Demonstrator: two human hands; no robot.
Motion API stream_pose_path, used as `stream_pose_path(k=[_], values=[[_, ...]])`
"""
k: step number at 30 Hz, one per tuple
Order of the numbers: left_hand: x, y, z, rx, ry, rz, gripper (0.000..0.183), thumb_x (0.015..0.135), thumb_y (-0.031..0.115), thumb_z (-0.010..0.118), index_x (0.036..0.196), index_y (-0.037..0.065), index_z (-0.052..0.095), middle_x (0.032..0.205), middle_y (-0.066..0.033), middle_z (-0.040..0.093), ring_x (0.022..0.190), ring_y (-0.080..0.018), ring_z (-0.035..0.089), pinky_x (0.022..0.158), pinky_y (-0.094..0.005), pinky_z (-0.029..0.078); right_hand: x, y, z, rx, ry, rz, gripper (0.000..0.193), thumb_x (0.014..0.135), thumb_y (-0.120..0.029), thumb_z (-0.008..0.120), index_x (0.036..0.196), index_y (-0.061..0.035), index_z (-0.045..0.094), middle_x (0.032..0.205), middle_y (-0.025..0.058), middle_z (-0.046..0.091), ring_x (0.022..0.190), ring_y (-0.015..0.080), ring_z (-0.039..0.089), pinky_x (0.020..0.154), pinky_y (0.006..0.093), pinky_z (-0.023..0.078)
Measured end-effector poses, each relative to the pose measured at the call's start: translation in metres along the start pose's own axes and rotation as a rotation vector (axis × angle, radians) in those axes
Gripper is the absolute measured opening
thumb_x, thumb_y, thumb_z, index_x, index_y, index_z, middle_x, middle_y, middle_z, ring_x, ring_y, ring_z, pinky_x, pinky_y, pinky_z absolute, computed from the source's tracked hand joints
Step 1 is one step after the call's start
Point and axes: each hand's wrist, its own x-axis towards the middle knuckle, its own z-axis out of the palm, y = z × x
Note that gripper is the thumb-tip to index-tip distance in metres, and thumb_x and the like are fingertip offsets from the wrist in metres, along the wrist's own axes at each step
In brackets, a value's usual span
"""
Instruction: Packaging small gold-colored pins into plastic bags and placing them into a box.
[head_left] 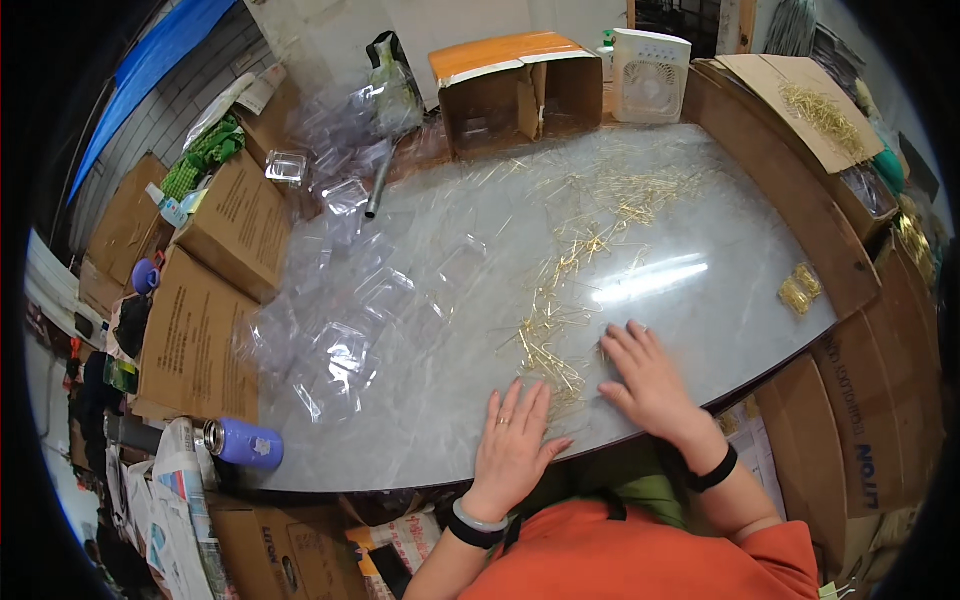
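Both my hands rest palm down at the near edge of a grey marbled table (430,430). My left hand (508,445) lies flat with fingers stretched, a ring on one of them, touching the near end of a trail of thin gold wire pins (545,350). On the other side of that trail, my right hand (645,385) is spread flat and holds nothing visible. The loose pins run from between my hands toward the far right, where a denser heap of gold pins (640,200) lies. What is under my palms is hidden.
Transparent plastic trays (345,350) cover the table's left side, near a metal tube (378,185). A purple bottle (250,444) lies at the left edge. An open cardboard box (490,105) and white fan (650,80) stand behind. A gold pin bundle (800,290) sits at right.
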Motion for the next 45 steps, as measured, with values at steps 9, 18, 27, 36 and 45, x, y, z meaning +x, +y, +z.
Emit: stream_pose_path(k=[9,18,27,36,45], values=[[-0.006,-0.007,-0.005,-0.129,0.029,-0.044,0.084,0.084,0.027,0.081,0.151,-0.004,0.039,0.152,-0.0221,0.043,0.144,-0.0418,0.036,0.12,-0.0537,0.029,-0.007,-0.05,0.004,0.152,-0.053,-0.201,0.067,0.092,-0.037,0.069,0.143,0.0012,0.047,0.15,0.0192,0.048,0.144,0.0395,0.039,0.122,0.0517,0.028],[-0.007,-0.016,-0.022,-0.149,-0.06,-0.107,0.085,0.083,0.029,0.082,0.149,-0.004,0.041,0.153,-0.0231,0.041,0.145,-0.045,0.034,0.119,-0.0531,0.031,0.007,-0.049,0.02,0.202,-0.037,-0.36,0.05,0.088,-0.015,0.067,0.135,-0.0027,0.056,0.14,0.0175,0.058,0.134,0.0359,0.051,0.113,0.0458,0.042],[-0.003,-0.008,-0.013,0.0,0.0,-0.061,0.065,0.087,0.025,0.076,0.143,0.002,0.052,0.149,-0.0137,0.049,0.141,-0.0448,0.037,0.117,-0.0575,0.03,0.033,-0.046,-0.03,0.062,-0.174,-0.396,0.046,0.085,-0.005,0.06,0.131,-0.0032,0.06,0.137,0.0176,0.058,0.123,0.0363,0.057,0.104,0.0423,0.048],[-0.005,-0.009,-0.009,-0.061,0.121,-0.076,0.068,0.09,0.032,0.074,0.143,-0.003,0.05,0.148,-0.0201,0.048,0.139,-0.0427,0.042,0.117,-0.0559,0.032,0.079,-0.048,0.009,-0.067,-0.302,-0.395,0.03,0.089,-0.014,0.065,0.118,-0.0081,0.063,0.12,0.012,0.062,0.106,0.0321,0.063,0.088,0.0427,0.053],[-0.005,-0.011,-0.005,-0.006,0.109,-0.099,0.067,0.091,0.036,0.073,0.14,-0.005,0.052,0.143,-0.0213,0.051,0.139,-0.0408,0.043,0.118,-0.0554,0.033,0.092,-0.014,-0.017,0.219,-0.248,-0.18,0.025,0.089,-0.01,0.069,0.114,-0.0075,0.069,0.11,0.0133,0.062,0.105,0.0361,0.063,0.09,0.0446,0.053]])
